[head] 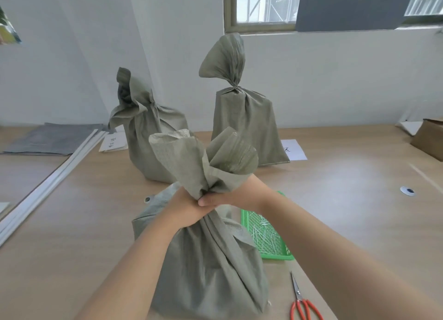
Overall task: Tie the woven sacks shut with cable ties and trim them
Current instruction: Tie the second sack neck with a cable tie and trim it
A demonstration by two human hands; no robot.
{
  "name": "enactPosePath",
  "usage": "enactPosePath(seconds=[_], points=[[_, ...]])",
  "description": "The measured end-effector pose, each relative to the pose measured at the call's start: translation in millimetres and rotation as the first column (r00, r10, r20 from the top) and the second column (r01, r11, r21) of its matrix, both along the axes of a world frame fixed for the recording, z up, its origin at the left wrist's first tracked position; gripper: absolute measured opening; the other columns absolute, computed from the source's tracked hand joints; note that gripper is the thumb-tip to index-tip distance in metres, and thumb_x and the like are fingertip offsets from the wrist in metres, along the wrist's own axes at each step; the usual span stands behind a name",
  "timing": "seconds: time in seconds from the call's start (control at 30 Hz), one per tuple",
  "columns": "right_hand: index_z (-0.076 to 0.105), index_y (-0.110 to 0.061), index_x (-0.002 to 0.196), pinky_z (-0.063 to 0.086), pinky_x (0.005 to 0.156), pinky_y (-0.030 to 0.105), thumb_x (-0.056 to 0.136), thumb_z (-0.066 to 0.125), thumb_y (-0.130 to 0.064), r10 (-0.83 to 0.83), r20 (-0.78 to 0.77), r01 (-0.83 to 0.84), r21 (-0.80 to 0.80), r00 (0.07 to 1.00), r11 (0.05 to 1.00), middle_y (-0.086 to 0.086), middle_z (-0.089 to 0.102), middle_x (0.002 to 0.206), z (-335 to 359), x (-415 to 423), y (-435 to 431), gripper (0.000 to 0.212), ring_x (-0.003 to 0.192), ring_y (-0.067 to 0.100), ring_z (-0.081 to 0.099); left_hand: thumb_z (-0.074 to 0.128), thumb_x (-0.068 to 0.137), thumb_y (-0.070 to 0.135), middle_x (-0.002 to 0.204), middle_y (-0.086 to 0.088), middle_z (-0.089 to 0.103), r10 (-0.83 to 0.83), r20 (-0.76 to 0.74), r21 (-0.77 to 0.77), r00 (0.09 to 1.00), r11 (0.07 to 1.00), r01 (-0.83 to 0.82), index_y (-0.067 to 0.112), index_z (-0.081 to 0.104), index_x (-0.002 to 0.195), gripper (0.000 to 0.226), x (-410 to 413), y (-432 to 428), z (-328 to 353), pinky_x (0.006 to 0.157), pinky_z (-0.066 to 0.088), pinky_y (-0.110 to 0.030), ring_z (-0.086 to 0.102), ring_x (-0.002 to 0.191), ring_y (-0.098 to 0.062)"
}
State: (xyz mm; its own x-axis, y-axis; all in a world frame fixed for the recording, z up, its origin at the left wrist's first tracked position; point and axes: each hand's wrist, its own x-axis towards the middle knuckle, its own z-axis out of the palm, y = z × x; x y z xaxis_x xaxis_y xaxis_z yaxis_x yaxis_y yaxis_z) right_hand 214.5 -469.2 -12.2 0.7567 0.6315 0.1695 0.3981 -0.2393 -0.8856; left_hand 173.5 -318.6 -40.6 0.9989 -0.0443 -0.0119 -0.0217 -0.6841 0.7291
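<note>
A grey-green woven sack stands upright on the table right in front of me. Its mouth is bunched into a neck, and the loose top fans out above my fists. My left hand and my right hand both squeeze that neck, pressed close together. No cable tie shows on it. Two more sacks stand behind: one at the back left and one at the back right, each cinched at the neck. A green basket of white cable ties lies to the right of the near sack. Red-handled scissors rest at the front right.
The wooden table runs to a white wall. Grey sheets and white strips lie at the far left. Paper labels sit under the back sacks. A cardboard box is at the right edge, a cable grommet near it.
</note>
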Motion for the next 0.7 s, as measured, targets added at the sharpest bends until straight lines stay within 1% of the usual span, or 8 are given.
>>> enactPosePath(seconds=[0.07,0.13,0.23,0.33,0.4,0.53,0.6,0.7], points=[[0.063,-0.024,0.102,0.043,0.083,0.008,0.063,0.093,-0.008,0.017,0.014,-0.018,0.076,1.000,0.997,-0.023,0.063,0.093,-1,7,-3,0.051,0.093,-0.011,0.058,0.060,0.086,0.052,0.093,0.027,0.050,0.013,-0.007,0.046,1.000,0.999,-0.012,0.043,0.050,0.101,0.020,1,-8,1,0.079,0.046,-0.019,0.057,0.097,-0.007],[0.065,-0.020,0.106,0.051,0.083,0.016,0.063,0.092,-0.003,0.030,-0.041,-0.023,0.159,0.999,0.987,-0.018,0.067,0.095,3,10,-3,0.053,0.096,-0.004,0.063,0.055,0.072,0.062,0.094,0.023,0.056,0.068,0.001,0.005,0.998,0.998,-0.068,0.043,0.056,0.098,0.033,2,-15,0,0.092,0.053,-0.032,0.061,0.105,-0.014],[0.067,-0.021,0.093,0.056,0.083,0.030,0.074,0.080,0.005,0.006,-0.057,0.005,0.190,0.998,0.982,-0.007,0.070,0.088,2,9,4,0.035,0.088,0.003,0.065,0.074,0.079,0.033,0.075,0.007,0.061,0.178,-0.042,-0.043,0.983,0.983,-0.179,0.022,0.061,0.077,0.017,7,-21,-6,0.092,0.056,-0.044,0.066,0.099,-0.028],[0.063,0.002,0.094,0.057,0.082,0.044,0.079,0.068,0.008,-0.020,-0.133,0.057,0.274,0.991,0.960,0.018,0.067,0.086,-1,9,12,0.018,0.085,0.016,0.064,0.079,0.074,0.035,0.079,0.001,0.071,0.161,-0.128,-0.071,0.979,0.983,-0.171,0.014,0.070,0.083,0.025,3,-15,-5,0.090,0.054,-0.042,0.067,0.090,-0.018],[0.058,0.009,0.099,0.054,0.078,0.042,0.081,0.062,0.011,-0.007,-0.205,0.078,0.340,0.979,0.937,0.017,0.063,0.087,-1,9,17,0.019,0.085,0.019,0.060,0.083,0.074,0.035,0.090,-0.001,0.076,0.111,-0.158,-0.149,0.981,0.980,-0.135,0.013,0.073,0.095,0.032,-1,-7,-2,0.093,0.054,-0.043,0.070,0.090,-0.015],[0.062,0.001,0.108,0.054,0.083,0.033,0.083,0.066,0.009,0.015,-0.279,0.102,0.398,0.960,0.912,0.016,0.069,0.101,-7,9,23,0.026,0.094,0.016,0.065,0.081,0.083,0.025,0.075,0.004,0.075,0.056,-0.147,-0.158,0.988,0.984,-0.079,0.019,0.071,0.084,0.012,-1,-4,-3,0.087,0.056,-0.037,0.070,0.079,-0.010],[0.064,-0.008,0.116,0.056,0.087,0.028,0.082,0.071,0.008,0.033,-0.339,0.127,0.438,0.940,0.890,0.003,0.072,0.106,-13,13,20,0.038,0.102,0.012,0.068,0.078,0.085,0.029,0.085,0.014,0.073,0.085,-0.097,-0.122,0.992,0.988,-0.097,0.030,0.067,0.095,0.015,2,-11,-4,0.085,0.054,-0.030,0.068,0.089,-0.005],[0.063,-0.004,0.119,0.054,0.087,0.027,0.079,0.075,0.008,0.093,-0.353,0.070,0.423,0.931,0.903,0.001,0.072,0.106,-18,20,6,0.043,0.105,0.013,0.068,0.074,0.081,0.048,0.106,0.012,0.071,0.159,-0.056,-0.036,0.986,0.986,-0.161,0.034,0.066,0.113,0.036,11,-14,-12,0.093,0.054,-0.039,0.065,0.104,-0.013]])
